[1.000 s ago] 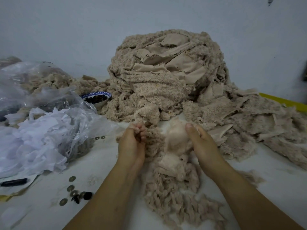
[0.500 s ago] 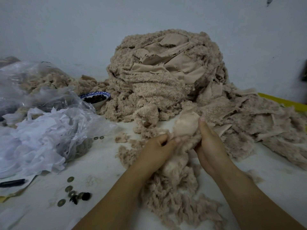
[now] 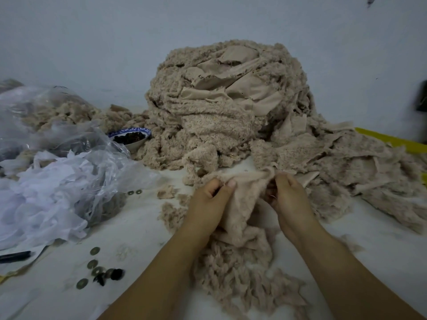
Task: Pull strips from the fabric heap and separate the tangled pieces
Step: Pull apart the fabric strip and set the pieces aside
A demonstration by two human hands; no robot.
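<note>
The right hand's [image 3: 290, 199] fingertips are partly buried in the strip [image 3: 248, 195]. Its fingers show only as curled round the cloth, thumb on top. The left hand [image 3: 209, 199] pinches the strip's upper edge between thumb and bent fingers. The strip is stretched between both hands, and its lower part drops into a fluffy pile [image 3: 240, 278] under the wrists. Just beyond the fingertips the heap [image 3: 226, 107] rises. Its back is hidden and its right spread is cut off by the frame. A dark blur [image 3: 421, 95] at the far right cannot be made out.

Beyond and left of the left fingers a bowl [image 3: 131, 137] holds small dark pieces. A clear bag [image 3: 99, 162] overlaps its near side and holds white scraps [image 3: 41, 199] and something darker, unclear.

Left of the left wrist, bare table [image 3: 143, 232] carries round discs [image 3: 94, 251] and a pen [image 3: 16, 255] cut off at the frame. A yellow edge [image 3: 383, 139] shows past the heap, beyond the right fingers.
</note>
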